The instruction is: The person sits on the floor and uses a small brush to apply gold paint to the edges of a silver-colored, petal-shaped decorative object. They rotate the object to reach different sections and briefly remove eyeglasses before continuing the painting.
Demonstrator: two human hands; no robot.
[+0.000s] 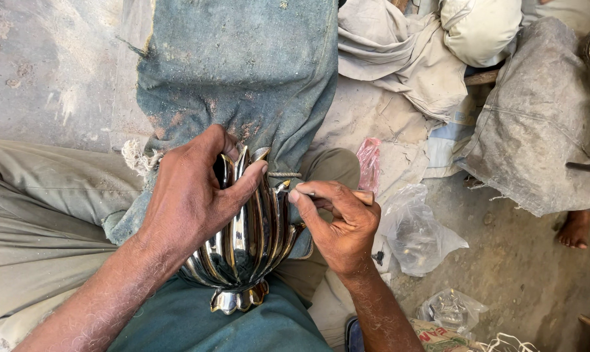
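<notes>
A shiny fluted metal vase (246,251) with petal-shaped rim and small scalloped foot lies tilted on my lap, over a dusty blue-green cloth (243,58). My left hand (190,195) wraps around its upper body, thumb pressed on the rim. My right hand (337,221) pinches a thin tool with a wooden handle (363,195), its tip touching the vase's rim on the right side.
Crumpled clear plastic bags (415,234) and a pink wrapper (369,163) lie on the dirty floor to the right. Grey sacks and cloth bundles (536,117) are piled at the upper right. Another person's bare foot (575,229) rests at the right edge.
</notes>
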